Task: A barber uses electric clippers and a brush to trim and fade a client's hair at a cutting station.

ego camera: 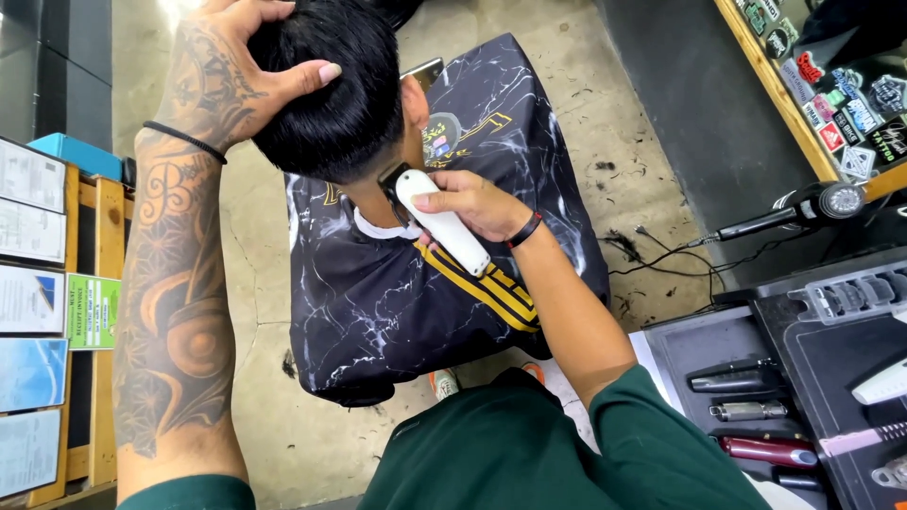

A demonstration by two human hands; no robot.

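Right now the right hand (477, 203) is wrapped around a white hair clipper (439, 225), thumb along its upper side, with the black blade end set against the nape of the seated person's head (326, 90). The left hand (241, 61) lies spread on the crown of that head, fingers sunk into the black hair and pressing rather than gripping anything.

Taking the head as the landmark, the clipper sits just below its back edge, at the hairline, above the white neck strip and the black marbled cape (416, 312) with yellow stripes. Its long axis runs on a diagonal: the blade points up and left into the neckline, and the butt end trails down and right toward the wearer's own green sleeve (661, 444).

To do this pass well, I judge that the blade should stay flat to the skin and travel in short upward strokes, while the hand on the crown keeps the head tipped forward and steady so the line comes out even.

Well to the right of the head, a dark tabletop (690, 345) carries several other clippers and a rack of guard combs. A hair dryer (803, 208) hangs by the mirror frame. Cut hair lies scattered on the floor (624, 142) beyond the cape.
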